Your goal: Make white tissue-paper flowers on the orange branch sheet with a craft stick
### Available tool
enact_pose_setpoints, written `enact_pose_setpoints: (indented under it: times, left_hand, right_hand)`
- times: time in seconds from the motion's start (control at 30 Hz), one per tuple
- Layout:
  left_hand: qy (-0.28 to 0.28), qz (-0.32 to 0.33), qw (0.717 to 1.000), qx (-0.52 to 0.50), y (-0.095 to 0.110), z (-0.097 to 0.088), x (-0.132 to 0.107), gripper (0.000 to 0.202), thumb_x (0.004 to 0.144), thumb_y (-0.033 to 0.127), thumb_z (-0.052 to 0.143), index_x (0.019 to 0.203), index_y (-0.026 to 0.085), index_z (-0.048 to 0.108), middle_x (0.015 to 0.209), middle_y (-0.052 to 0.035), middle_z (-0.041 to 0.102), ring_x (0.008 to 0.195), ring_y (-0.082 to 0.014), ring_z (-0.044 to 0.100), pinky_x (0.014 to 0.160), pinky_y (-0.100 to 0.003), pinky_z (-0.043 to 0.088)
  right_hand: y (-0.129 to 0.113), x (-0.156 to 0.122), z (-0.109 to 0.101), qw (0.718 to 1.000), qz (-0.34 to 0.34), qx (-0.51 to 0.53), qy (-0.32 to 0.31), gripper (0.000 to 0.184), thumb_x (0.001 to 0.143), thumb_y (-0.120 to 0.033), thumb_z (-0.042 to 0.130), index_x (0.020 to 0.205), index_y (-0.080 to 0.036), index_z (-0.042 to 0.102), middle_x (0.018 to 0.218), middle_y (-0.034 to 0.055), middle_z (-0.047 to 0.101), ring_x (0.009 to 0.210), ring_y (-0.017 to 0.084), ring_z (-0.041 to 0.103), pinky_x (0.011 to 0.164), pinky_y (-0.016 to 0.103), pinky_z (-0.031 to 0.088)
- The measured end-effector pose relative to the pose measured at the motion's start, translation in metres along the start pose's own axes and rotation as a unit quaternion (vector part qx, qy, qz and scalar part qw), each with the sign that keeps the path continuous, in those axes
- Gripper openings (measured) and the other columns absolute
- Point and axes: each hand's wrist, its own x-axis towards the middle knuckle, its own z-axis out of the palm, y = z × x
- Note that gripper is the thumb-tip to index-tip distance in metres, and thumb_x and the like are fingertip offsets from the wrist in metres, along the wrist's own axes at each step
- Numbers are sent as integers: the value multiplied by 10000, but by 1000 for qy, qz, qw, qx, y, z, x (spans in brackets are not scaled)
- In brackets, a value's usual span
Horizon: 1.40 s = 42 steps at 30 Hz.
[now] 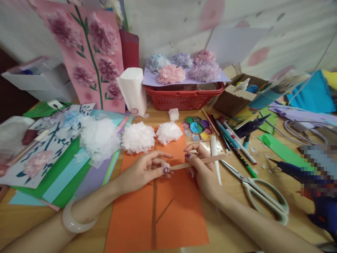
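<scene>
My left hand is closed in a pinch at the near end of a thin flat tan strip; I cannot tell whether it is paper or wood. A small whitish bit shows at the left fingertips. My right hand pinches the same strip farther along, and its free end sticks out to the right. Both hands are above an orange sheet with brown stem lines. On the sheet's far end sit two ruffled white paper flowers, a larger one and a smaller one.
Scissors lie at the right, near pens and a glue gun. Paint pots stand behind my right hand. White tissue pieces lie on coloured papers at left. A red basket stands at the back.
</scene>
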Motion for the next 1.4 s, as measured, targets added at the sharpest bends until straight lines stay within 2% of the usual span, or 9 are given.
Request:
enact_pose_setpoints:
  times: [0.2,0.33,0.5,0.63,0.8,0.93,1.1,1.2,1.4]
  left_hand:
    - [11,14,1000,3,1,-1,0,234,825,287,717,990,166,602,870,-47,754,848,-176,731,822,-312,560]
    - [27,6,1000,-1,2,0,0,313,811,316,736,1056,173,604,902,-62,769,883,-199,736,831,-334,570]
    - [47,-8,999,18,8,1,-1,408,794,313,758,1139,181,585,864,-51,782,958,-238,738,895,-376,561]
    - [66,-2,997,49,12,1,1,360,768,329,781,1049,175,616,849,-52,785,976,-256,738,910,-385,558]
    - [92,11,991,94,18,3,9,284,737,363,803,847,163,633,864,-58,785,940,-232,745,929,-358,548]
    - [129,28,984,123,22,6,13,280,717,368,809,836,166,655,859,-53,781,859,-204,742,884,-349,564]
    - [206,71,958,186,30,4,13,262,691,354,803,844,167,703,857,-43,762,818,-188,708,838,-326,560]
    - [247,90,936,236,34,0,15,255,681,363,790,826,170,708,829,-37,747,783,-179,687,762,-299,555]
    - [292,145,859,395,35,-5,28,176,713,315,706,812,173,735,758,-22,721,650,-142,615,622,-256,489]
  right_hand:
    - [-5,-1,1,998,-41,35,44,95,825,-218,560,913,-252,544,510,-112,402,398,73,302,406,212,201]
    - [-9,3,1,994,-76,42,61,99,815,-214,548,902,-257,530,492,-116,377,400,85,297,413,223,210]
    - [-7,26,3,987,-139,-49,71,108,856,-239,541,955,-256,504,557,-91,465,483,119,399,489,247,307]
    - [-5,46,4,974,-178,-108,94,133,852,-221,508,981,-246,486,613,-53,501,578,166,477,560,285,347]
    - [-7,58,6,966,-205,-122,96,157,793,-166,488,935,-228,511,754,1,553,740,196,547,635,303,377]
    - [-7,67,13,957,-241,-135,86,161,771,-166,474,919,-224,497,761,-9,549,708,179,542,667,306,391]
    - [1,73,17,955,-250,-140,81,181,775,-154,445,938,-224,482,750,-17,542,673,168,526,663,306,389]
    - [6,74,16,960,-236,-134,65,193,782,-147,445,956,-224,482,740,-24,536,657,165,527,648,301,384]
    - [11,77,16,963,-237,-118,50,162,854,-175,438,1006,-218,473,791,-14,556,690,164,559,689,309,408]
